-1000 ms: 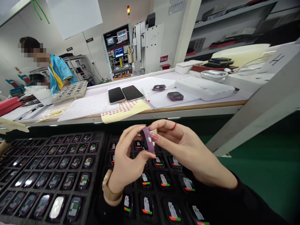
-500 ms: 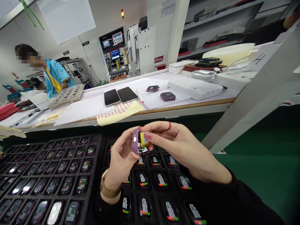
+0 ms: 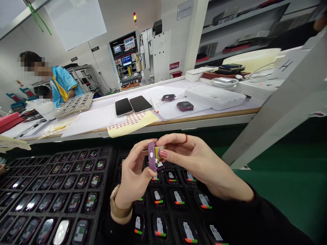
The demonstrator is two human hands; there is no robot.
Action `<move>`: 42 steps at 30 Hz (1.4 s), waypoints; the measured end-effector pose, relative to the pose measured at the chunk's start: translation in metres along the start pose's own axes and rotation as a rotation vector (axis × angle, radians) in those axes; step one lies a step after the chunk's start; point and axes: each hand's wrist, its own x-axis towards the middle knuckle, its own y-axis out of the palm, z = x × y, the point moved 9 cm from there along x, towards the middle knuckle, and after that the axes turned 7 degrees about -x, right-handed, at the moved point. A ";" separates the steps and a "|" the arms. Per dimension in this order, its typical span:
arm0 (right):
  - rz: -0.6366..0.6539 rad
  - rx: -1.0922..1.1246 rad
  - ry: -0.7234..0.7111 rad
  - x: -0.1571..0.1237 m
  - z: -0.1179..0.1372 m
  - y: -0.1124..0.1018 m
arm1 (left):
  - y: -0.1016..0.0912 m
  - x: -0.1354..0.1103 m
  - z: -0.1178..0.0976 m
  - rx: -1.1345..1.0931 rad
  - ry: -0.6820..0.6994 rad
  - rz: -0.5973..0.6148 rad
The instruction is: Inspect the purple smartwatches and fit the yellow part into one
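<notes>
Between my two hands, above the black foam trays, is a purple smartwatch case (image 3: 152, 156) turned edge-on, with a light oval button on its side. My left hand (image 3: 135, 170) pinches this case between thumb and fingers. At the case's right side sits a yellow-wrapped battery (image 3: 157, 153), gripped by the thumb and fingers of my right hand (image 3: 184, 153). Small parts show at the lower gap between case and battery, too small to make out. Under my hands a tray holds smartwatches (image 3: 178, 196) with lit screens.
Another foam tray (image 3: 98, 190) of watches lies to the left. Across the bench (image 3: 176, 119) are two phones (image 3: 124, 107), a dotted yellow sheet (image 3: 133, 124), papers, two purple watch parts (image 3: 185, 105) and a white box (image 3: 214, 97). A slanted metal post (image 3: 276, 112) stands right. A co-worker (image 3: 65, 85) is behind.
The purple case has turned more edge-on, and less of the battery shows. Both hands keep their hold. The whole view has shifted slightly.
</notes>
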 end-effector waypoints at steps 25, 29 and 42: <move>-0.015 -0.012 0.023 -0.004 0.001 0.003 | 0.000 -0.003 -0.003 -0.003 0.024 0.010; -0.063 -0.155 -0.029 -0.007 0.005 0.001 | 0.001 -0.003 -0.009 0.076 0.049 -0.004; 0.014 -0.079 -0.083 -0.020 0.028 0.015 | 0.008 -0.007 -0.020 0.082 0.076 0.049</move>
